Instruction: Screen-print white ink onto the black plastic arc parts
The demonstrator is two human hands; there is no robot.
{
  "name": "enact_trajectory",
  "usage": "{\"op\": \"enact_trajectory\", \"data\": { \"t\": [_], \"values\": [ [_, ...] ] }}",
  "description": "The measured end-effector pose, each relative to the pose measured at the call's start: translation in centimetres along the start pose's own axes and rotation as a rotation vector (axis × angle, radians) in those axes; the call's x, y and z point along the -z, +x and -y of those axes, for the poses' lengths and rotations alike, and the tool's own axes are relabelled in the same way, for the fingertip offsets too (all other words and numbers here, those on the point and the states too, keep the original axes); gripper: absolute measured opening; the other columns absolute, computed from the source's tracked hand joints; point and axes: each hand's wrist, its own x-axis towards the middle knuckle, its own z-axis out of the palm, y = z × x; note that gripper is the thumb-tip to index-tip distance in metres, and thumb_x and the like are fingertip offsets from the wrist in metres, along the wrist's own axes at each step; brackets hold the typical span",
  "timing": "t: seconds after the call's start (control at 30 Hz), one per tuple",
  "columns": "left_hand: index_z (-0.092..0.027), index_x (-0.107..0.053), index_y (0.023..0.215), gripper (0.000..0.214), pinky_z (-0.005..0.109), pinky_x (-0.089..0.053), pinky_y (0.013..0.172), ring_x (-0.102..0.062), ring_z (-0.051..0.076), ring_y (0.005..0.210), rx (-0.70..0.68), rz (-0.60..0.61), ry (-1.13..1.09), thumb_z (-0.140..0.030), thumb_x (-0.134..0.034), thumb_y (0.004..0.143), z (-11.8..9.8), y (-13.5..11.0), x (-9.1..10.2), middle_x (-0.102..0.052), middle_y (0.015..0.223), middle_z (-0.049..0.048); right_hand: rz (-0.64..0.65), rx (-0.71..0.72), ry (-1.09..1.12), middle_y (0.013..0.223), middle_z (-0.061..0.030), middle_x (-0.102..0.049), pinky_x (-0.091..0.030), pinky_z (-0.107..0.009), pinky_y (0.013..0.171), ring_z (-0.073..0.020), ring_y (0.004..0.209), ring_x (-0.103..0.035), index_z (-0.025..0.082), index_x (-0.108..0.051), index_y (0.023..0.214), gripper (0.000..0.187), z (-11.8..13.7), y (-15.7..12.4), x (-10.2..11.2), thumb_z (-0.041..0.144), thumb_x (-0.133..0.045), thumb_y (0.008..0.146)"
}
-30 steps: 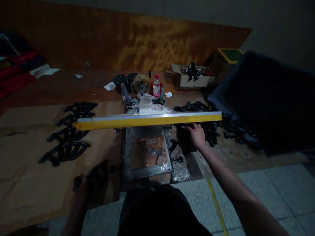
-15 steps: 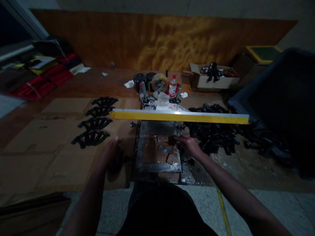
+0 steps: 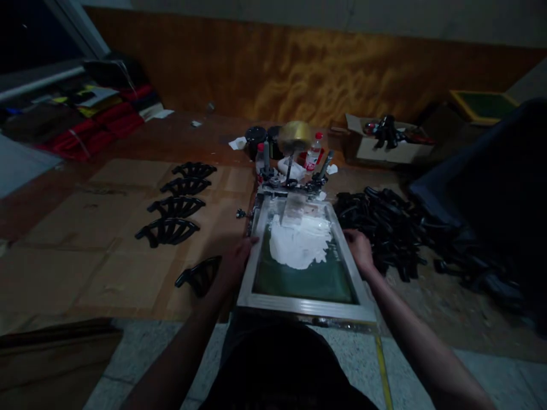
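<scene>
Metal frame (image 3: 303, 306) sitting between both hands, white paste (image 3: 294, 246) covering part of its green mesh (image 3: 294, 280). Left hand (image 3: 237, 261) touching left edge, right hand (image 3: 359, 250) meeting right edge; cannot tell whether either is clamping. Just left of left hand, ribbed black part (image 3: 200, 274) lying on cardboard (image 3: 98, 228), four similar parts (image 3: 177, 206) lying farther off. Black pile (image 3: 384, 222) spreading right of right hand. Beyond hands, bottle (image 3: 313, 154) standing on desk (image 3: 209, 136).
</scene>
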Motion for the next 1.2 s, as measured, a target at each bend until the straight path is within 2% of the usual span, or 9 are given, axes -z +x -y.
{"op": "enact_trajectory", "data": {
  "t": [0.07, 0.17, 0.33, 0.5, 0.6, 0.83, 0.97, 1.13, 1.2],
  "values": [
    [-0.016, -0.058, 0.136, 0.057, 0.038, -0.053, 0.097, -0.065, 0.026, 0.114, 0.095, 0.037, -0.033, -0.049, -0.047, 0.091, 2.9, -0.6, -1.1, -0.07, 0.123, 0.0113, -0.083, 0.015, -0.019, 0.112, -0.0189, -0.067, -0.049, -0.054, 0.092, -0.0338, 0.106, -0.061, 0.013, -0.069, 0.118, 0.043, 1.1, 2.3, 0.8, 0.035, -0.044, 0.092],
    [-0.014, -0.045, 0.148, 0.066, 0.04, -0.052, 0.1, -0.063, 0.027, 0.12, 0.165, 0.064, -0.025, -0.044, -0.052, 0.09, 5.5, -0.4, -2.6, -0.067, 0.131, 0.0146, -0.094, 0.248, -0.05, 0.139, -0.0189, -0.054, -0.045, -0.049, 0.101, -0.033, 0.124, -0.051, 0.014, -0.057, 0.135, 0.055, 6.4, 5.0, 0.0, 0.037, -0.061, 0.085],
    [-0.014, -0.049, 0.145, 0.061, 0.043, -0.048, 0.106, -0.062, 0.028, 0.122, 0.167, 0.08, -0.001, -0.04, -0.054, 0.089, 6.3, 0.4, -3.1, -0.062, 0.138, 0.0161, 0.417, 0.327, -0.265, 0.103, -0.0134, -0.07, -0.047, -0.033, 0.082, -0.0262, 0.097, -0.062, 0.015, -0.068, 0.106, 0.022, 13.8, 4.5, -2.8, 0.024, -0.06, 0.087],
    [-0.016, -0.054, 0.14, 0.054, 0.043, -0.045, 0.108, -0.061, 0.028, 0.123, 0.156, 0.057, -0.005, -0.036, -0.053, 0.09, 6.5, 0.3, -3.2, -0.063, 0.138, 0.0139, 0.575, 0.628, -0.202, 0.1, -0.0111, -0.071, -0.045, -0.028, 0.081, -0.0223, 0.097, -0.061, 0.016, -0.068, 0.099, 0.02, 12.5, -0.8, -2.2, 0.01, -0.055, 0.085],
    [-0.014, -0.054, 0.139, 0.054, 0.042, -0.048, 0.105, -0.064, 0.028, 0.118, 0.16, 0.04, -0.014, -0.036, -0.053, 0.09, 6.7, 0.2, -3.4, -0.065, 0.135, 0.015, 0.68, 0.808, -0.116, 0.097, -0.0075, -0.071, -0.043, -0.028, 0.079, -0.0206, 0.094, -0.06, 0.017, -0.068, 0.095, 0.021, 11.5, -1.7, -0.9, 0.006, -0.059, 0.08],
    [-0.013, -0.052, 0.141, 0.059, 0.042, -0.054, 0.092, -0.069, 0.027, 0.102, 0.196, 0.037, -0.021, -0.04, -0.055, 0.088, 6.4, 0.1, -3.2, -0.071, 0.118, 0.0158, 0.473, 0.749, -0.105, 0.102, -0.0102, -0.07, -0.043, -0.031, 0.08, -0.0224, 0.094, -0.058, 0.016, -0.068, 0.101, 0.02, 11.3, -1.8, -2.2, 0.013, -0.053, 0.089],
    [-0.011, -0.053, 0.139, 0.058, 0.041, -0.054, 0.089, -0.069, 0.028, 0.1, 0.199, 0.038, -0.02, -0.038, -0.056, 0.087, 5.6, 0.0, -3.1, -0.072, 0.116, 0.0166, 0.548, 0.804, 0.011, 0.099, -0.009, -0.071, -0.045, -0.03, 0.081, -0.0215, 0.095, -0.059, 0.017, -0.069, 0.101, 0.023, 10.3, -2.6, -2.1, 0.01, -0.054, 0.086],
    [-0.01, -0.05, 0.142, 0.068, 0.037, -0.054, 0.077, -0.069, 0.025, 0.082, 0.2, 0.093, -0.034, -0.044, -0.06, 0.084, 4.2, 0.0, -1.9, -0.074, 0.094, 0.0107, 0.427, 0.522, -0.03, 0.112, -0.0097, -0.07, -0.047, -0.03, 0.084, -0.0237, 0.103, -0.064, 0.02, -0.062, 0.133, 0.041, 13.1, 2.6, -1.2, 0.026, -0.062, 0.092],
    [-0.012, -0.051, 0.141, 0.069, 0.035, -0.055, 0.076, -0.068, 0.024, 0.086, 0.174, 0.081, -0.077, -0.048, -0.062, 0.083, 2.8, 0.0, -1.0, -0.074, 0.1, 0.0103, 0.341, 0.395, -0.092, 0.116, -0.0103, -0.069, -0.048, -0.031, 0.083, -0.0257, 0.102, -0.065, 0.023, -0.053, 0.145, 0.055, 13.8, 5.6, -0.2, 0.036, -0.064, 0.092]
  ]
}}
